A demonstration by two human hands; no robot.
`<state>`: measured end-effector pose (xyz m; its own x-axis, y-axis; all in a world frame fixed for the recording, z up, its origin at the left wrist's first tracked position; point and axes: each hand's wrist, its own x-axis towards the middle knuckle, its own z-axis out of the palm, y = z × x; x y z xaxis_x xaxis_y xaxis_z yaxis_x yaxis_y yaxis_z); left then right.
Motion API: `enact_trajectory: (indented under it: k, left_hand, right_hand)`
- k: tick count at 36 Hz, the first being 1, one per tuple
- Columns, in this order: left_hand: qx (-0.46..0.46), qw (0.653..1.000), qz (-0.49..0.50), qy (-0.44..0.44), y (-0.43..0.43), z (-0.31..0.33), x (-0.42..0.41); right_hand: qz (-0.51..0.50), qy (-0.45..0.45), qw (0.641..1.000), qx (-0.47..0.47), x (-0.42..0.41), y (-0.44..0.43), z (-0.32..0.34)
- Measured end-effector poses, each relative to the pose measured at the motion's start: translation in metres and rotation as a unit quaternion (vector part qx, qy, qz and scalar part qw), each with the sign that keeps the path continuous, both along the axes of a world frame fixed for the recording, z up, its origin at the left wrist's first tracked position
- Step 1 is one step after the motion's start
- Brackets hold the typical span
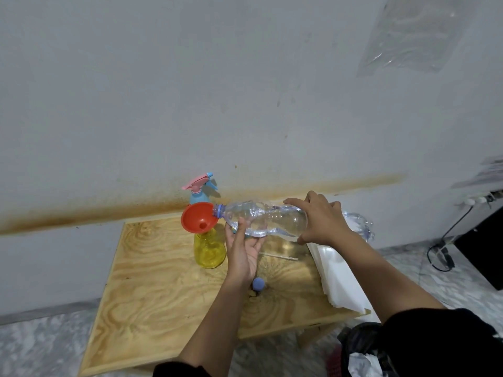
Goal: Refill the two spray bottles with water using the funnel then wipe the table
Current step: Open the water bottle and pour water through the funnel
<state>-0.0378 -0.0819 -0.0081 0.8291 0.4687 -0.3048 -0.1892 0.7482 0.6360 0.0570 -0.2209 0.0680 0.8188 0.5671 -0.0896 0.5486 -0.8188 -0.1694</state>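
Stained grey-white wall with a rusty band backs one plywood desk, whose swirled grain lies open left of the bottles; marbled floor shows past its edges. Two spray bottles stand toward the far edge. One is a translucent yellow spray bottle with one red cone funnel in its neck. Just behind it is a blue spray bottle with a pink trigger. One clear, crumpled water bottle is held level, mouth at the funnel's rim. The left hand cradles it from below, thumb curled over; the right hand wraps its fingers round the base. One blue cap sits on the desk; white sheets overhang the right edge.
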Motion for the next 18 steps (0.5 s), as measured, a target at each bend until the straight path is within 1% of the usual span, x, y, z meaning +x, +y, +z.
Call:
enact_trajectory:
  k: [10,18]
  left_hand:
    - [0.011,1.0,-0.001,-0.008,-0.0006,-0.0019,0.0037]
    - [-0.007,1.0,-0.002,-0.02,-0.0023,0.0013,0.0031]
  right_hand:
    - [0.009,-0.011,1.0,-0.015,0.0048,0.0017,0.0045]
    - [0.016,-0.019,0.999,-0.022,0.0071,0.0024,0.0068]
